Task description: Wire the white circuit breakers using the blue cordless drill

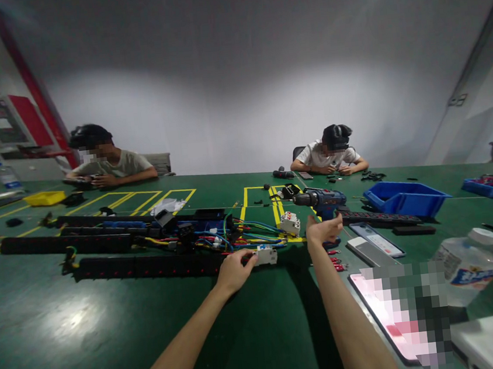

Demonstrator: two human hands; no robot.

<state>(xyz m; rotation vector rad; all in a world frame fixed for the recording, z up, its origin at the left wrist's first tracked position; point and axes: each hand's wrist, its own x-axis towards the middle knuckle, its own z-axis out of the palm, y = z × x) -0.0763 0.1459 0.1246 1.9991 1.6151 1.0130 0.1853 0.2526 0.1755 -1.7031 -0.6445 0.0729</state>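
My left hand (234,269) is closed on a small white circuit breaker (266,256) lying at the end of a long black power strip (149,266). My right hand (323,229) grips the handle of a blue cordless drill (321,199), which points left over the table. A second white breaker (290,223) sits just behind, among blue, red and yellow wires (217,237). More black power strips (65,243) lie to the left.
On the green table (69,338) are a blue bin (404,197), a phone (378,240), a water bottle (466,267) and a lit tablet (392,316) to the right. Two other people sit working at the far edge. A yellow tray (45,198) is far left.
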